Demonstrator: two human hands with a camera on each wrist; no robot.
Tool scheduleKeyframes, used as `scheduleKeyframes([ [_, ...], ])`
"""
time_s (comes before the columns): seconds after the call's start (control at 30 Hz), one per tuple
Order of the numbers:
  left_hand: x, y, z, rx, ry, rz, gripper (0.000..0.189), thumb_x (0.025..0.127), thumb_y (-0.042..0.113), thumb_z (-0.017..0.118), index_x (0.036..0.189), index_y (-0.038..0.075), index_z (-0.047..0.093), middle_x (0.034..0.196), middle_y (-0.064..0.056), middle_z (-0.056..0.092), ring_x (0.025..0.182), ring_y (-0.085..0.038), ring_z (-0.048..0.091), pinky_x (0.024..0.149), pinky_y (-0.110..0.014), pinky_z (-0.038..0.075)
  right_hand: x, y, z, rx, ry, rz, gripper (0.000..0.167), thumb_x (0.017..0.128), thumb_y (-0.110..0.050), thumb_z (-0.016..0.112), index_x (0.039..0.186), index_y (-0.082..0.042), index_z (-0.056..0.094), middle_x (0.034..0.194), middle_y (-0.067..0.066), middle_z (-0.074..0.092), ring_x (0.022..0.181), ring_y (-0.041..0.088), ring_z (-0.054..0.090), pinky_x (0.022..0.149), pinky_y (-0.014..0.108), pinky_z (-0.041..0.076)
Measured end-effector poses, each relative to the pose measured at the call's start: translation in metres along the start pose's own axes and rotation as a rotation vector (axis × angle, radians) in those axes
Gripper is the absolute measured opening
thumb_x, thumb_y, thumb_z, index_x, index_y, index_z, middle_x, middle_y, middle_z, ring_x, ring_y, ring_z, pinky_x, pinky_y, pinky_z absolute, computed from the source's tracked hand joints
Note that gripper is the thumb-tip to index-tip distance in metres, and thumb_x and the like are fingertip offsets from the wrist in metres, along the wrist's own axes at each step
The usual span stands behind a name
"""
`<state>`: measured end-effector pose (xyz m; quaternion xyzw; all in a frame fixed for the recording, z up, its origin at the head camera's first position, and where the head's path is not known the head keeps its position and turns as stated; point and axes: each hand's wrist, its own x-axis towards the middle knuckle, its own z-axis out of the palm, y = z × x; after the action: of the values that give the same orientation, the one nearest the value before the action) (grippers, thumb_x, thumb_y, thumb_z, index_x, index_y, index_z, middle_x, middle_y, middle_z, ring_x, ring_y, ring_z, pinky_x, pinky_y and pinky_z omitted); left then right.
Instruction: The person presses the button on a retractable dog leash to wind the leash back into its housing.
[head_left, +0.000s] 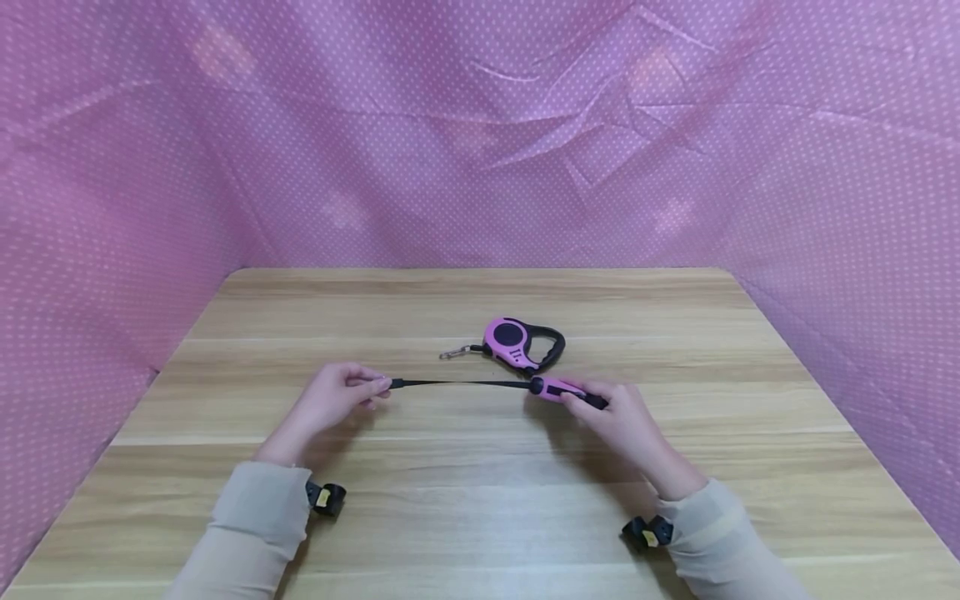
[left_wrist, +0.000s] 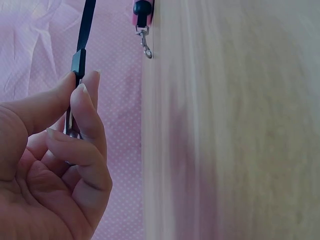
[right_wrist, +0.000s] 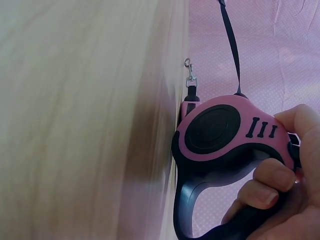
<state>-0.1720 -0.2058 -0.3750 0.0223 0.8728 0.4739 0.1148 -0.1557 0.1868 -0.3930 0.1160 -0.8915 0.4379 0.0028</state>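
My right hand [head_left: 618, 417] grips the black handle of a pink and black retractable dog leash [right_wrist: 212, 130], its fingers curled through the handle loop. From its nose a black strap [head_left: 465, 382] runs out straight to the left, above the table. My left hand [head_left: 337, 400] pinches the strap's end by the metal clip [left_wrist: 71, 122], which the fingers partly hide; thumb and fingertips meet just below the black end sleeve [left_wrist: 78, 63]. A second pink and black retractable leash [head_left: 508, 337] lies on the table just beyond, its silver clip [head_left: 455, 352] pointing left.
The light wood table [head_left: 450, 500] reaches to a pink dotted cloth [head_left: 480, 167] that hangs behind it and on both sides. A small black camera [head_left: 327, 499] sits on the left wrist, and another black camera [head_left: 645, 533] on the right.
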Motion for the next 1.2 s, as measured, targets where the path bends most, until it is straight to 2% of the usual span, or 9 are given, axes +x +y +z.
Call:
scheduleKeyframes([
  [0.3, 0.004, 0.005, 0.007, 0.019, 0.014, -0.001, 0.03, 0.097, 0.022, 0.063, 0.115, -0.002, 0.067, 0.102, -0.013, 0.075, 0.082, -0.02, 0.069, 0.074, -0.032, 0.057, 0.001, -0.007, 0.0, 0.014, -0.01, 0.054, 0.034, 0.095, -0.027, 0.066, 0.123, -0.008, 0.07, 0.08, 0.012, 0.074, 0.065, 0.02, 0.063, 0.05, 0.023, 0.044],
  [0.6, 0.005, 0.012, 0.009, 0.042, 0.015, 0.012, 0.03, 0.098, 0.025, 0.062, 0.116, 0.001, 0.068, 0.105, -0.011, 0.075, 0.083, -0.019, 0.068, 0.074, -0.034, 0.055, 0.004, -0.011, 0.001, -0.006, -0.001, 0.042, 0.035, 0.094, -0.028, 0.066, 0.123, -0.009, 0.07, 0.072, 0.011, 0.073, 0.057, 0.012, 0.055, 0.048, 0.023, 0.041],
  [0.83, 0.007, 0.015, 0.011, 0.012, 0.012, 0.005, 0.029, 0.098, 0.024, 0.063, 0.115, 0.001, 0.068, 0.103, -0.011, 0.075, 0.084, -0.024, 0.069, 0.075, -0.034, 0.056, 0.006, -0.013, 0.002, -0.01, 0.017, 0.012, 0.031, 0.093, -0.028, 0.068, 0.12, -0.013, 0.072, 0.082, 0.007, 0.074, 0.06, 0.01, 0.053, 0.049, 0.024, 0.042],
  [1.2, 0.011, 0.016, 0.02, 0.008, 0.001, 0.033, 0.029, 0.098, 0.023, 0.062, 0.115, 0.0, 0.068, 0.104, -0.012, 0.075, 0.084, -0.023, 0.069, 0.079, -0.037, 0.057, 0.008, -0.015, 0.006, 0.047, -0.018, 0.036, 0.033, 0.094, -0.027, 0.068, 0.123, -0.012, 0.07, 0.083, 0.013, 0.075, 0.063, 0.019, 0.061, 0.051, 0.023, 0.046],
])
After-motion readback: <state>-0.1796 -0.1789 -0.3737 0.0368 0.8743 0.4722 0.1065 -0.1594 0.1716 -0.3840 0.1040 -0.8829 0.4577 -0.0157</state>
